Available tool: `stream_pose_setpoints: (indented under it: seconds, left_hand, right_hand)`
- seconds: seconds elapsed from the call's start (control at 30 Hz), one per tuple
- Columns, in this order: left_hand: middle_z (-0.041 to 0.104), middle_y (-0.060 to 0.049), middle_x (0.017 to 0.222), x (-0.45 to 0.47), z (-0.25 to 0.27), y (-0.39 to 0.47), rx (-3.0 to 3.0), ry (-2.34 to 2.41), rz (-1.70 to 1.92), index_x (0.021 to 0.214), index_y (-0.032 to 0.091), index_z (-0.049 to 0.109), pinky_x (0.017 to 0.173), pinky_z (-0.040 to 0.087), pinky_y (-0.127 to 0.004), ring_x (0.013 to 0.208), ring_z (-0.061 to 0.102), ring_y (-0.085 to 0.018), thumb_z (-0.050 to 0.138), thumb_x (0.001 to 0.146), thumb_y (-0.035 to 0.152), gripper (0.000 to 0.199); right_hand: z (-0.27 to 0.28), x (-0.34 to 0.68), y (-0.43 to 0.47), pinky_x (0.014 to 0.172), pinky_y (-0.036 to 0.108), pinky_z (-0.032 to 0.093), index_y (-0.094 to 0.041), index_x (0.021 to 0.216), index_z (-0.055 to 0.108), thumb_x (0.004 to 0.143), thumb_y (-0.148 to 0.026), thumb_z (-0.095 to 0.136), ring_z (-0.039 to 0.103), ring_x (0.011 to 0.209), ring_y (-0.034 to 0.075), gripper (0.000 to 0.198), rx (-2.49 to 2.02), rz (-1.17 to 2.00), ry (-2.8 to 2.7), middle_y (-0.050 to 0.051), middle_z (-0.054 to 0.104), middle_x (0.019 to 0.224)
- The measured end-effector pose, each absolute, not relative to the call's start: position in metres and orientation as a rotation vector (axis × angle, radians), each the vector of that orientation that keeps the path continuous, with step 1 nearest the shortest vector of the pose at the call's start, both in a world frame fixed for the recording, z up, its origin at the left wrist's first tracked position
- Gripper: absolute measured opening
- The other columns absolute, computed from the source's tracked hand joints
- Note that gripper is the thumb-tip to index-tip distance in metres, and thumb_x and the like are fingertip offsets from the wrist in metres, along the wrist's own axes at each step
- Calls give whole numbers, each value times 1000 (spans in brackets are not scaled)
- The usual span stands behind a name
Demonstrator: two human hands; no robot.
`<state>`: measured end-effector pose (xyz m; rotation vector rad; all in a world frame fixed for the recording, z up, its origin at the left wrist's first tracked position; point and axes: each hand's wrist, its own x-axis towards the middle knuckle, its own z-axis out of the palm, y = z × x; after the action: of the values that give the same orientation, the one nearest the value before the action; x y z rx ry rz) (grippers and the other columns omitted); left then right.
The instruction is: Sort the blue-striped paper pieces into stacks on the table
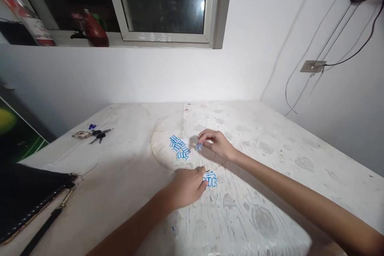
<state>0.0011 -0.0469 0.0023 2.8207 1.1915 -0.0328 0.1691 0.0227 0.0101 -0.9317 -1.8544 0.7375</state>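
My left hand [189, 186] is closed on a small fan of white pieces with blue outlines [211, 179], low over the table's middle. Above and to its right, my right hand [217, 144] pinches one small blue-and-white piece [198, 146] between thumb and fingers. To the left of both hands, a loose pile of similar blue-lined pieces [180, 148] lies overlapping on the white table [246, 192]. What is printed on the pieces is too small to make out.
A bunch of keys [97, 134] lies at the table's left, beside a small dark-blue item [92, 127]. A black bag [33, 196] with a strap covers the near-left corner. Behind the table stand a white wall [168, 74] and a window. A socket [313, 66] with cables is at right.
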Motion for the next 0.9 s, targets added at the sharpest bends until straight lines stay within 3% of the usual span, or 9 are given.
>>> stream_pose_setpoints:
  seconds: [0.07,0.2,0.33,0.5,0.63,0.8,0.9]
  left_hand:
    - [62,-5,74,2,1,-44,2773,1200,-8,94,17,48,54,33,-26,68,60,-20,32,88,34,24]
    - [59,0,68,1,3,-40,2632,1125,31,92,18,48,51,29,-24,59,55,-14,36,86,37,23]
    - [53,2,62,0,9,-39,2583,1101,25,85,18,47,49,26,-24,52,47,-12,37,85,34,19]
    - [52,3,64,1,10,-40,2558,1119,24,80,19,42,50,25,-25,54,46,-11,37,85,34,17]
    - [53,2,69,-1,11,-39,2486,1055,-14,82,19,41,50,27,-24,57,48,-12,44,81,38,20]
    - [53,2,68,-1,11,-39,2496,1031,4,81,19,40,49,26,-24,57,48,-12,47,81,40,22]
    - [51,2,64,-1,8,-40,2558,1017,39,85,18,42,49,27,-24,54,47,-11,39,86,34,17]
  right_hand:
    - [9,179,-3,76,29,44,-17,69,67,73,-15,55,57,90,15,13,-882,861,-1748,6,60,94]
    - [3,194,-33,59,28,42,-17,73,65,74,-20,56,53,61,11,10,-891,1304,-1543,1,57,68]
    - [-2,205,-42,60,29,42,-16,78,64,78,-22,51,54,64,13,14,-925,1426,-1548,3,59,70]
    - [4,206,-51,50,22,36,-18,79,55,76,-16,55,46,51,9,4,-1081,1131,-1946,-4,51,57]
    - [4,202,-60,55,23,38,-21,96,54,82,-10,46,47,57,8,20,-971,789,-2338,-1,59,79]
    - [-6,198,-60,69,26,44,-19,97,55,88,-12,37,54,80,12,21,-812,567,-2489,5,58,95]
    - [-7,197,-60,62,27,44,-18,100,54,90,-18,36,54,81,15,20,-936,383,-2538,8,55,98]
